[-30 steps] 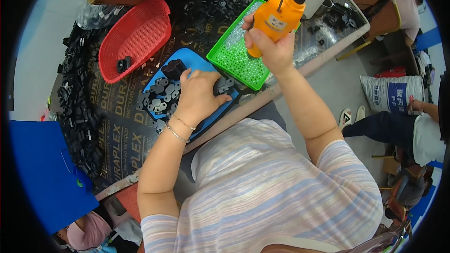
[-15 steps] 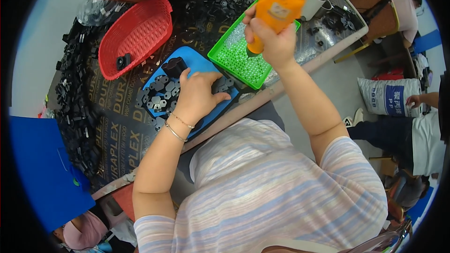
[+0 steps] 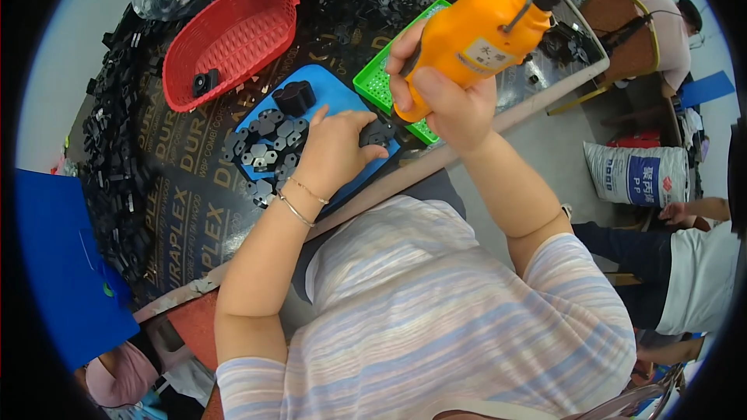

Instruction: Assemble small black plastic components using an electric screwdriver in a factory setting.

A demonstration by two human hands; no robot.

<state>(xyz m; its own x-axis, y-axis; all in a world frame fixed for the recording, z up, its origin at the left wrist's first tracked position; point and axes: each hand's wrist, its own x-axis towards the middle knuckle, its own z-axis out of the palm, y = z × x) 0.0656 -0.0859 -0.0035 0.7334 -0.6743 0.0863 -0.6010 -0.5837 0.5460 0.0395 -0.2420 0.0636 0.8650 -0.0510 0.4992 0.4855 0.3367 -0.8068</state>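
Note:
My right hand (image 3: pixel 459 101) is wrapped round an orange power screwdriver (image 3: pixel 475 35), held up over the green perforated basket (image 3: pixel 377 85). Its narrow end points down and left toward the blue mat (image 3: pixel 331 89). On that mat lies my left hand (image 3: pixel 336 148), thumb and fingers bent about a black plastic part (image 3: pixel 377 134) near the mat's right side. Left of this hand sit several grey and black hexagonal pieces (image 3: pixel 268 148). A larger black lobed block (image 3: pixel 294 98) stands just beyond my fingers. The palm side of my left hand is hidden.
A red basket (image 3: pixel 233 39) with one black part inside stands at the far left. Heaps of small black parts (image 3: pixel 117 132) line the table's left and back. A person (image 3: pixel 700 264) stands at the right near a white sack (image 3: pixel 638 175). The table edge (image 3: pixel 366 194) runs before me.
My right hand has brought the screwdriver lower and nearer to the left hand and the mat. The left hand keeps its place at the black part. The whole view has shifted slightly.

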